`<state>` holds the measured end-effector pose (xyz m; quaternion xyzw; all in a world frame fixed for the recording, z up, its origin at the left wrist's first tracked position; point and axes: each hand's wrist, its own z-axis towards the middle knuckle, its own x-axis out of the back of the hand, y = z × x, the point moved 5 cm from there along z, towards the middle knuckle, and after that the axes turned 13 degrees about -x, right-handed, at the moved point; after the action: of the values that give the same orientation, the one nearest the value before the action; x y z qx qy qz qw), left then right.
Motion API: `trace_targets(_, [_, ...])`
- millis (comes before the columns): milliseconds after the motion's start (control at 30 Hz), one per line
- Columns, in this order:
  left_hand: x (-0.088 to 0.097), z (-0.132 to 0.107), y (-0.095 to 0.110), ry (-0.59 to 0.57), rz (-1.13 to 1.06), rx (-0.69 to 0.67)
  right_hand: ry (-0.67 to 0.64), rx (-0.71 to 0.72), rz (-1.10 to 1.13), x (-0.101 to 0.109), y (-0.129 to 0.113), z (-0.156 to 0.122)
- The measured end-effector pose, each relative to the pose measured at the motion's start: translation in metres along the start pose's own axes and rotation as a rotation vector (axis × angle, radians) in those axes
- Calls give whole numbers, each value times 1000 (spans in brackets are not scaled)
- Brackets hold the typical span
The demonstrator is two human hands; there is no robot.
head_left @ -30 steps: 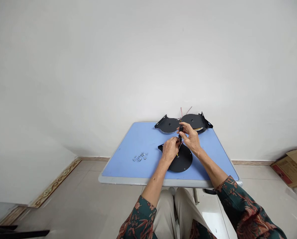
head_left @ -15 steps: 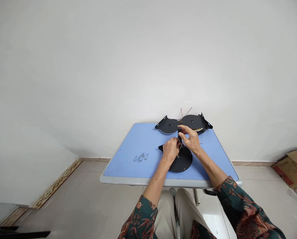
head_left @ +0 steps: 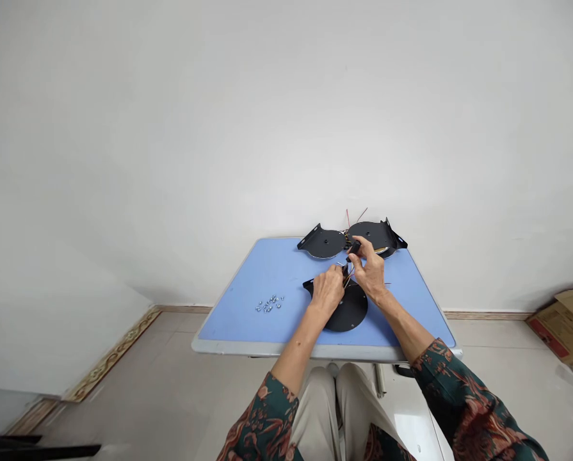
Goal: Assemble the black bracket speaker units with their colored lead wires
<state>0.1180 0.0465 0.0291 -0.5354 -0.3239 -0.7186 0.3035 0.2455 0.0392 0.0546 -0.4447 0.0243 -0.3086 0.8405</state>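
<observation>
My left hand (head_left: 327, 291) pinches a bundle of thin coloured wires (head_left: 346, 274) just above a round black metal plate with a bent bracket (head_left: 349, 312), and the hand partly covers that plate. My right hand (head_left: 370, 270) grips a small black connector (head_left: 355, 247) between thumb and fingers, a short way up and to the right of my left hand. Two more black bracketed plates (head_left: 323, 244) (head_left: 369, 233) lie at the far edge, with red wires (head_left: 347, 218) sticking out between them. The wires' ends are hidden by my fingers.
The plates lie on a blue table with a grey rim (head_left: 286, 348). A small heap of silver screws and nuts (head_left: 269, 304) lies left of my hands. A cardboard box (head_left: 562, 326) stands on the floor at the right, against the white wall.
My right hand has moved up and to the right, taking the black connector away from my left hand. The wires now slant toward it, and the view has shifted slightly.
</observation>
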Motion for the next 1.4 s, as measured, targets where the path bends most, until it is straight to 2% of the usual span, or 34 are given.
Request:
trace_targets(133, [5,0,4,2,3,23,134,-72,76,11,0,0])
trace_targets(233, [15,-12,-3,74,-21,65,125,-127,142,12,6,1])
trace_targets(333, [28,-44,-31,197,-4,160,63,-121,146,6,9,0])
trace_targets(433, [39,-87,-74,340,87,279,25,-83,103,0,8,-3])
trace_targets(533, [36,-120,-110,401,125,264,0,-51,60,-4,5,-7])
trace_targets(633, [25,-138,-131,434,139,231,-33,-28,54,-6,2,-9])
trace_targets(733, [18,-144,-138,468,148,211,-50,-18,48,-6,-2,-11])
trace_targets(800, [18,-145,-136,501,134,197,-56,-18,55,-6,-4,-13])
trace_targets(867, [20,-144,-125,571,110,187,-67,-27,81,-8,-4,-13])
trace_targets(967, [17,-138,-91,648,33,167,-83,-45,115,-11,-4,-14])
trace_targets(1067, [-3,-121,-49,547,-79,172,-74,-31,100,-12,-5,-15])
trace_targets(1133, [-17,-109,-30,477,-149,168,-67,-19,101,-11,-7,-15])
trace_targets(1233, [-25,-95,-26,417,-245,130,-88,-37,161,-10,-9,-16])
trace_targets(1400, [-22,-81,-43,309,-373,-24,-135,-28,179,-13,-12,-17])
